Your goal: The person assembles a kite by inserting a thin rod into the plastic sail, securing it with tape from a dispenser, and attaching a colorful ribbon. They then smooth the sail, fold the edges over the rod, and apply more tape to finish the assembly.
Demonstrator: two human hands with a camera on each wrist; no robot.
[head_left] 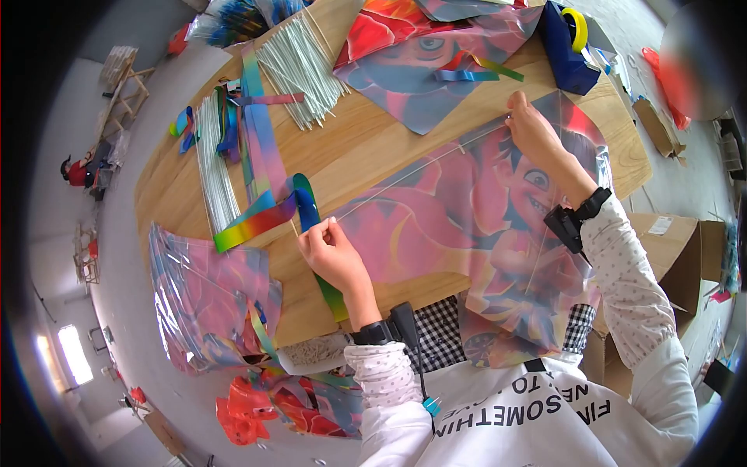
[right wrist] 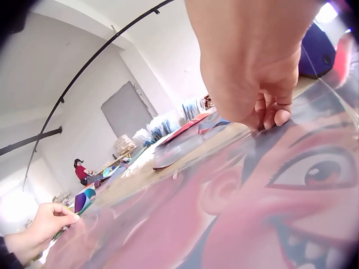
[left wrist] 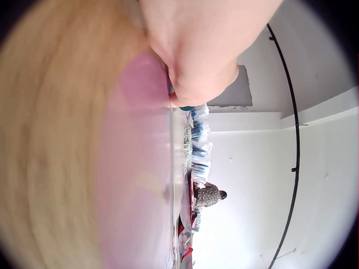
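A thin printed sheet (head_left: 436, 226) with a cartoon face lies over the wooden table (head_left: 366, 163) and hangs past its near edge onto the lap. The left hand (head_left: 336, 255) pinches the sheet's left corner between thumb and finger; in the left wrist view that hand (left wrist: 193, 47) is at the sheet's edge. At the far edge the right hand (head_left: 542, 140) has its fingers curled onto the sheet, and the right wrist view shows this hand (right wrist: 255, 67) pinching that edge. A thin white rod (head_left: 420, 167) runs along the edge between both hands.
White rods (head_left: 303, 70) lie in a bundle at the back, with another bundle (head_left: 214, 163) at left. Rainbow ribbon (head_left: 261, 222) is beside the left hand. A blue tape dispenser (head_left: 568, 54) stands back right. Folded printed sheets (head_left: 210, 296) lie front left; a cardboard box (head_left: 669, 249) stands right.
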